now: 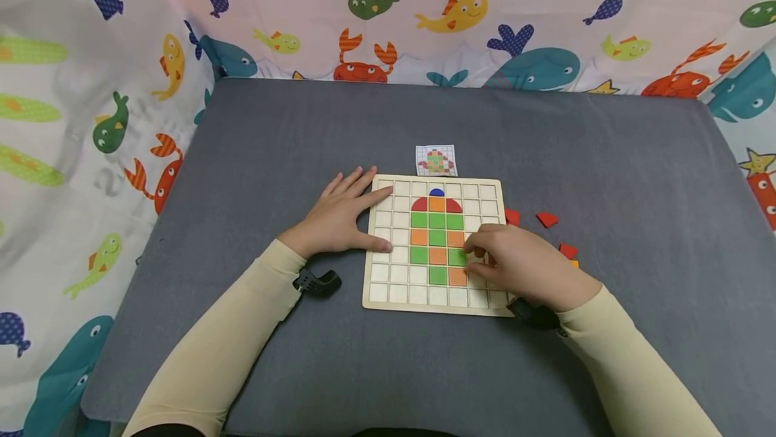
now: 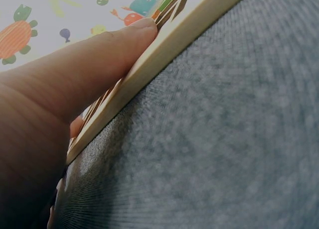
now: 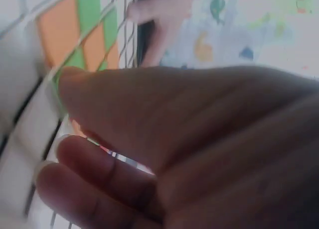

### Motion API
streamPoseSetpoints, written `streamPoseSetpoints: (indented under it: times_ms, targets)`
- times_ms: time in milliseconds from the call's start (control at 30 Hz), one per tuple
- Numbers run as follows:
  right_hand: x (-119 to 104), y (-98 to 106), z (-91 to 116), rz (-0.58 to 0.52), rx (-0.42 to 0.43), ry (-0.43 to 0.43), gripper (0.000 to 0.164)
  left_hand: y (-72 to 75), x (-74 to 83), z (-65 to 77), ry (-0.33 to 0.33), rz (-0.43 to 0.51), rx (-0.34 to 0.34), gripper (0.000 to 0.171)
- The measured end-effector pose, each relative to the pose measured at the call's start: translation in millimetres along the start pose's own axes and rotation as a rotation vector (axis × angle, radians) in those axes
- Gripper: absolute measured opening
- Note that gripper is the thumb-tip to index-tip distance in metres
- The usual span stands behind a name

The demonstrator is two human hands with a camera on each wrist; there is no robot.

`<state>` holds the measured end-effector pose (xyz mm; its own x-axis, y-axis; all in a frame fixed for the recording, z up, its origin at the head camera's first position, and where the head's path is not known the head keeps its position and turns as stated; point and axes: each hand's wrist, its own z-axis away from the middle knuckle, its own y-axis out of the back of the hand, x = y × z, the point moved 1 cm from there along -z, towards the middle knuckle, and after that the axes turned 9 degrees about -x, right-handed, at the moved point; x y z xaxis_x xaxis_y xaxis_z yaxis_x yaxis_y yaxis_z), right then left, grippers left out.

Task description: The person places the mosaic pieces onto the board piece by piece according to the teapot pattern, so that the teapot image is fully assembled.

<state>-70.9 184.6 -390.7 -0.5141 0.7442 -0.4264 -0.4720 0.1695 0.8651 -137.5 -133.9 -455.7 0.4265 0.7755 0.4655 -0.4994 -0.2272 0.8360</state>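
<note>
A wooden grid board (image 1: 409, 304) lies flat on the table, bearing green, orange, red and blue pieces in its middle cells. My left hand (image 1: 344, 216) is spread at the board's left edge; its thumb, large in the left wrist view, rests on the rim. Over the right half, my right hand (image 1: 526, 263) has its thumb and index finger at the right side of a green square tile (image 1: 457, 257). In the right wrist view the thumb (image 3: 99, 92) touches green, the other fingers are curled, and the index fingertip is hidden.
A small printed card (image 1: 436, 161) with a coloured pattern lies just beyond the board. Loose red pieces (image 1: 547, 219) and a partly covered orange piece (image 1: 574, 264) lie right of it. A fish-print cloth (image 1: 418, 46) hangs behind the grey table (image 1: 291, 130).
</note>
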Motion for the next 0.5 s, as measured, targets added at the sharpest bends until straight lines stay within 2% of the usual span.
streamPoseSetpoints:
  times_ms: [233, 500]
  targets:
    - [32, 9, 27, -0.048, 0.000, -0.140, 0.017, -1.0, -1.0, -1.3, 0.005, 0.000, -0.002, 0.113]
    - [71, 16, 69, -0.074, 0.046, -0.247, 0.016, -0.5, -0.8, -1.3, -0.007, 0.000, -0.004, 0.114]
